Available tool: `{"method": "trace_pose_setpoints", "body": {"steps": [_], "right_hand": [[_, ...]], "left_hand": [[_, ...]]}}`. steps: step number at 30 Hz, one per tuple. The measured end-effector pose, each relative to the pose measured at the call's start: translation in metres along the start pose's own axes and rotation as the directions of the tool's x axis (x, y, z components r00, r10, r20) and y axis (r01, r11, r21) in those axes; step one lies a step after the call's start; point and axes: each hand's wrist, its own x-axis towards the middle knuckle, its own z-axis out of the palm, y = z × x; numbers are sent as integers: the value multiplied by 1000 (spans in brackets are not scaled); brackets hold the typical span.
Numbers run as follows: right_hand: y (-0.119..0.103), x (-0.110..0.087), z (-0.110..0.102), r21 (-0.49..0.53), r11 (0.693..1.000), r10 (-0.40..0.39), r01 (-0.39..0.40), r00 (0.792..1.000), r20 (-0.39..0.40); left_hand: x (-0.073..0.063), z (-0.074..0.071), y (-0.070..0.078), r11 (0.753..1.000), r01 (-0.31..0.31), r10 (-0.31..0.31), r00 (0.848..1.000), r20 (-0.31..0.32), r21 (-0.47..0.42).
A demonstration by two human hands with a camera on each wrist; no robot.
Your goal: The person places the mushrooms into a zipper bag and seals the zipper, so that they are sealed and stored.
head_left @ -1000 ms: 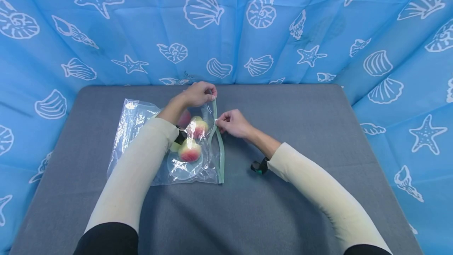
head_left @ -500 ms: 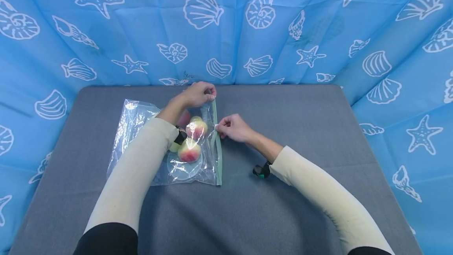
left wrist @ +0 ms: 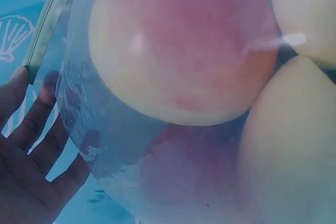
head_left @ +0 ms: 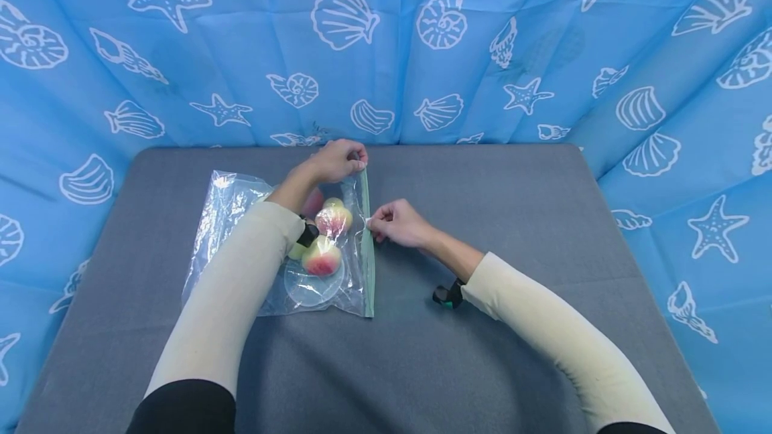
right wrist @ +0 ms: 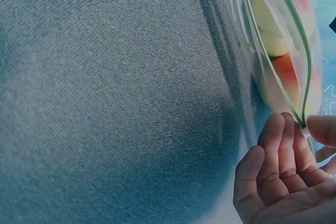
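A clear plastic zip bag (head_left: 220, 209) lies on the table, holding several yellow-and-red peaches (head_left: 322, 258). A green zip strip (head_left: 369, 280) runs along its right edge. My left hand (head_left: 339, 161) pinches the strip's far end between thumb and forefinger; in the left wrist view the other fingers spread behind the film. My right hand (head_left: 401, 223) pinches the small white slider (right wrist: 305, 131) partway along the strip. In the right wrist view the two green strips (right wrist: 306, 51) stand apart on one side of the slider. My left forearm hides part of the bag.
Grey cloth covers the table (head_left: 482, 199). A blue curtain (head_left: 392, 52) with white shells hangs behind and beside it. A translucent round shape (head_left: 313, 283) shows at the bag's near side; whether inside or under it, I cannot tell.
My right hand has moved toward me along the zip strip with the slider. The strip's near part has straightened and shifted slightly left. My left hand stays at the far corner.
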Motion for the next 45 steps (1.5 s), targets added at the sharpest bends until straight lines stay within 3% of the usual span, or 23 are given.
{"method": "trace_pose_setpoints", "body": {"steps": [19,33,45], "right_hand": [[2,-8,2,-11,999,39,-39,998,43],[-1,-12,2,-18,999,44,-42,992,117],[3,-17,4,-52,998,29,-20,984,174]], "left_hand": [[2,1,-1,1000,3,-3,1000,-20,6],[2,0,-1,1000,9,-10,999,-36,-8],[0,-6,0,999,9,-9,1000,3,-52]]}}
